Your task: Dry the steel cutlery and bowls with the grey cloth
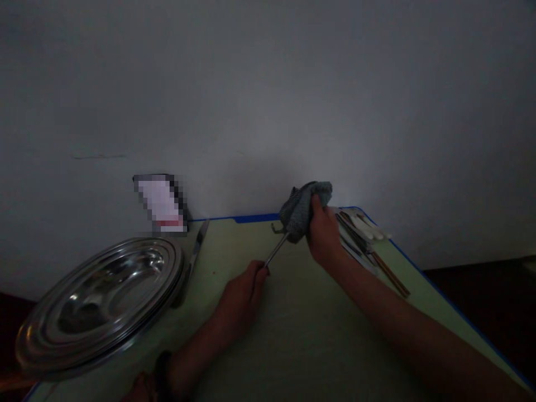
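Note:
My left hand [245, 293] is closed round the near end of a thin metal utensil [276, 251], which slants up and away to the right. A crumpled grey-green cloth [299, 215] covers the utensil's far end, so its kind cannot be made out. My right hand [324, 231] grips that cloth from the right side, thumb on top. A small dark hook-like bit [276, 228] sticks out left of the cloth; what it belongs to is unclear. Both hands are above the pale green table [268, 346].
Stacked shiny metal plates [29, 340] stand at the left. Beside them lies a table knife [196, 248]. Behind, a blurred-out phone-like object [161, 204] leans on the wall [268, 100]. At the right are wooden chopsticks [391, 273], several metal utensils and white-handled pieces [368, 228].

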Demonstrator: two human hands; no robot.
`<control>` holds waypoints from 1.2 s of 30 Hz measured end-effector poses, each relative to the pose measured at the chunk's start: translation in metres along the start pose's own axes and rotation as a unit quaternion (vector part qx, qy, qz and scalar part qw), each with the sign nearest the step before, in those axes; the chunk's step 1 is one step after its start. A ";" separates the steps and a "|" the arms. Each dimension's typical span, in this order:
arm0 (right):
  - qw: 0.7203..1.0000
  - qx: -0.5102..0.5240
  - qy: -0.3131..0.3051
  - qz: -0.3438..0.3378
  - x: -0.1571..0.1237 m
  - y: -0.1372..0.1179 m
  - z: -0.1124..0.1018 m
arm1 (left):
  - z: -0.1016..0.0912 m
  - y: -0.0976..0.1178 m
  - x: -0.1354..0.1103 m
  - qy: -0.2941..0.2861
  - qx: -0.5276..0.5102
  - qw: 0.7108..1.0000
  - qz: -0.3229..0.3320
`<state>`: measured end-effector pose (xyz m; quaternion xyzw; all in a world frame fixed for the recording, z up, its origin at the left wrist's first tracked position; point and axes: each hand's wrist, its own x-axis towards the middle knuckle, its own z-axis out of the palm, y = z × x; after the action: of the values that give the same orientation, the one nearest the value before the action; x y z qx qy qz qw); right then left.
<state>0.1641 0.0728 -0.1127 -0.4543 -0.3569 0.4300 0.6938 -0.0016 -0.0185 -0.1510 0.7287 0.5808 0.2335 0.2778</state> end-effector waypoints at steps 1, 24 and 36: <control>1.000 0.021 0.002 -0.005 0.005 -0.003 -0.002 | 0.000 0.000 0.000 -0.003 0.005 1.000 0.002; 0.998 0.035 -0.005 0.051 -0.008 0.008 0.002 | -0.003 0.003 0.001 -0.031 0.221 0.974 0.036; 0.995 -0.053 -0.074 0.048 -0.050 0.033 0.012 | -0.003 0.006 0.002 -0.058 0.167 0.984 -0.022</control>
<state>0.1260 0.0380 -0.1446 -0.4739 -0.4069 0.4762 0.6189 0.0010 -0.0173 -0.1451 0.7641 0.6106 0.0842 0.1904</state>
